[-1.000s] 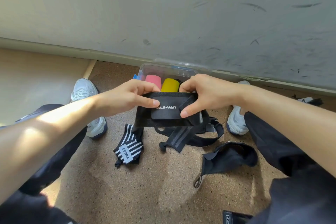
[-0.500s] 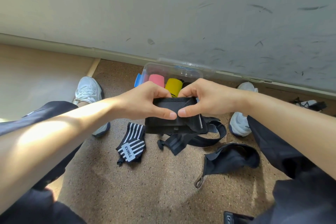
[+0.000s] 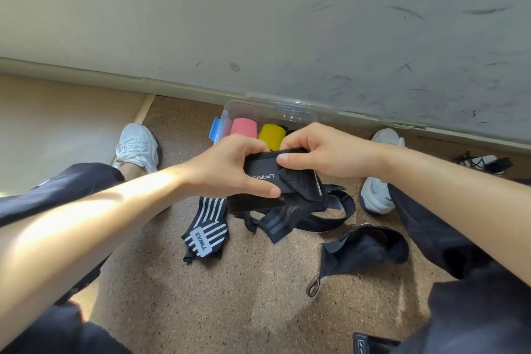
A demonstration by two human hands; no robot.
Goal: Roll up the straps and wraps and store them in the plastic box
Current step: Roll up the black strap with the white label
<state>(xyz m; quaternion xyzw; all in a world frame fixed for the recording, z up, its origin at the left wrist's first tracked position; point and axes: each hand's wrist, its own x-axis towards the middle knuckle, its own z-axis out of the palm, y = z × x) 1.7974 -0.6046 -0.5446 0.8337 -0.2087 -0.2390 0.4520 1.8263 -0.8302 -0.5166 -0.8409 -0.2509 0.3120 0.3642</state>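
A black wrap [image 3: 265, 177] with white lettering is held between both hands above the floor. My left hand [image 3: 230, 167] grips its left side, thumb across the front. My right hand [image 3: 319, 149] pinches its top right part, where a flap is folded over. Behind the hands stands a clear plastic box [image 3: 270, 112] against the wall, with a pink roll [image 3: 243, 127] and a yellow roll [image 3: 270, 135] inside. On the floor lie a black-and-white striped wrap [image 3: 205, 231], a black strap with grey stripes [image 3: 290, 220] and a black strap with a metal ring [image 3: 362, 250].
The floor is brown cork. A scuffed grey wall runs along the back. My white shoes [image 3: 138, 146] [image 3: 376, 195] sit left and right of the straps, my dark trouser legs at both sides. A small black item [image 3: 482, 162] lies at far right, another [image 3: 370, 343] at the bottom edge.
Both hands have folded the black wrap tighter and moved closer together; the white lettering, hidden half a second ago, shows again on the front.
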